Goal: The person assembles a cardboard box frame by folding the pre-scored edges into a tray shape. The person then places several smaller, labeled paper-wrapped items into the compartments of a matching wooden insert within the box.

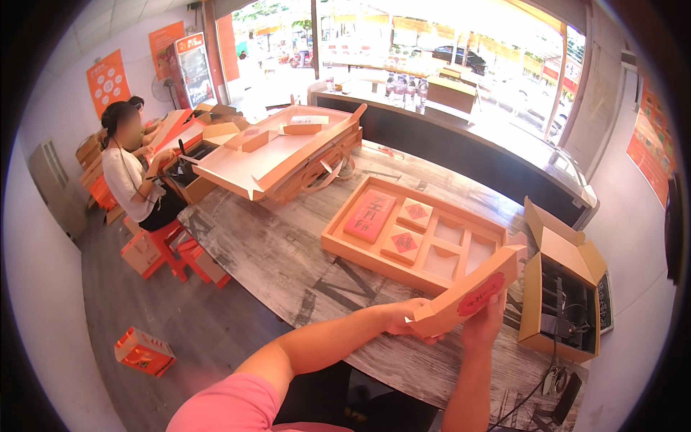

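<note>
Between my two hands is a tan folded cardboard piece (461,291) with a dark red emblem, tilted up over the near right corner of a gift-box tray. My left hand (412,321) grips its lower left end, the fingers partly hidden behind it. At its near lower side, my right hand (484,322) clasps the edge with the thumb up by the emblem. The shallow orange-tan tray (374,268) lies on the table. It holds a long red box (371,216) and two small square boxes, a far one (415,214) and a near one (402,245). Several open compartments show on its right.
A wood-patterned table (324,288) carries stacked large cardboard trays (288,155) at far left. An open carton (551,306) with dark items and a cable stands at right. Beyond is a counter (461,137) with bottles. People sit at left; a red bag (144,353) is on the floor.
</note>
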{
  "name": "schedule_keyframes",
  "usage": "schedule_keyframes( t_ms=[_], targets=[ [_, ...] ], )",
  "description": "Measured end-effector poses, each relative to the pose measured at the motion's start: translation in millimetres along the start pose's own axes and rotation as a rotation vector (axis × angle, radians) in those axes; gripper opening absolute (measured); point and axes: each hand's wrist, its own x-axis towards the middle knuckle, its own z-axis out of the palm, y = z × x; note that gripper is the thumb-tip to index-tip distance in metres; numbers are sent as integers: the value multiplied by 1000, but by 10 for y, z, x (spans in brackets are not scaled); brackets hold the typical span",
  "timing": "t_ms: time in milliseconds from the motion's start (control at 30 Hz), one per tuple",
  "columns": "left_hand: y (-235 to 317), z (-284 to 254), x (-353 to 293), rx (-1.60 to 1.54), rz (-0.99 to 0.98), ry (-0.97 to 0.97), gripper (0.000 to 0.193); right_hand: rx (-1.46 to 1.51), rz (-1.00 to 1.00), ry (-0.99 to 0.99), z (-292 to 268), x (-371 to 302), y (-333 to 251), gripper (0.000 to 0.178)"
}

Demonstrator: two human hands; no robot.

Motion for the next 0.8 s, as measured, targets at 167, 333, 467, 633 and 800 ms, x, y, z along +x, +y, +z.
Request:
schedule_keyframes(
  t_ms=[167, 333, 467, 633, 800],
  targets=[
    [342, 61, -153, 234, 172, 251, 36, 16, 4, 13, 22, 9, -11, 65],
    [425, -103, -233, 146, 590, 292, 62, -166, 100, -6, 13, -48, 159, 74],
    [378, -16, -202, 438, 802, 216, 74, -302, 136, -119, 118, -108, 229, 80],
    [320, 28, -193, 624, 706, 370, 80, -282, 104, -152, 172, -155, 262, 82],
    [308, 26, -223, 627, 698, 390, 82, -342, 115, -212, 192, -159, 201, 83]
  ],
)
